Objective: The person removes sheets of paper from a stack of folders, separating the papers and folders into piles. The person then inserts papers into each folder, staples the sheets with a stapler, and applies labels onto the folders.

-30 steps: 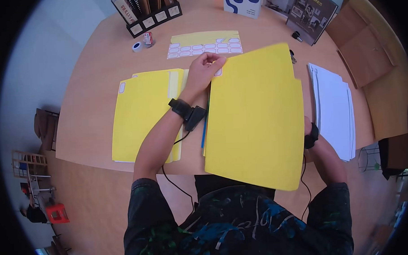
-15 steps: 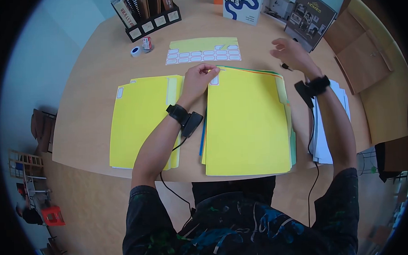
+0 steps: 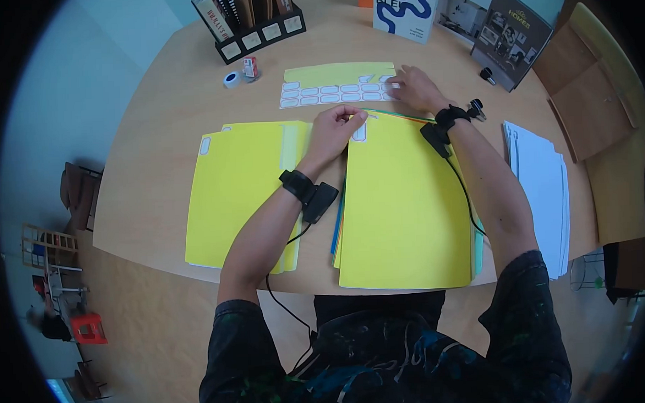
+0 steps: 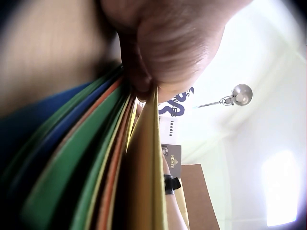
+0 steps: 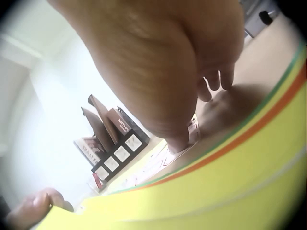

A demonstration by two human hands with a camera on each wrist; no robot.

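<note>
A stack of coloured folders lies in front of me with a yellow folder on top. My left hand pinches that folder's upper left corner, beside its white label. In the left wrist view the thumb and fingers close on the yellow edge, while green, blue and orange folders fan out beneath. My right hand reaches over the stack to the right end of a label sheet. Its thumb is right at the sheet in the right wrist view, the other fingers loosely bent apart from it.
Left of the stack lies another pile of yellow folders; white papers lie to the right. Farther back are a tape roll, a small red-and-clear box, a black file holder, standing books and black clips.
The lifted yellow folder has come down flat on the stack. My right hand left its right edge, swung up past the stack, then moved left to the label sheet. The left hand keeps the corner.
</note>
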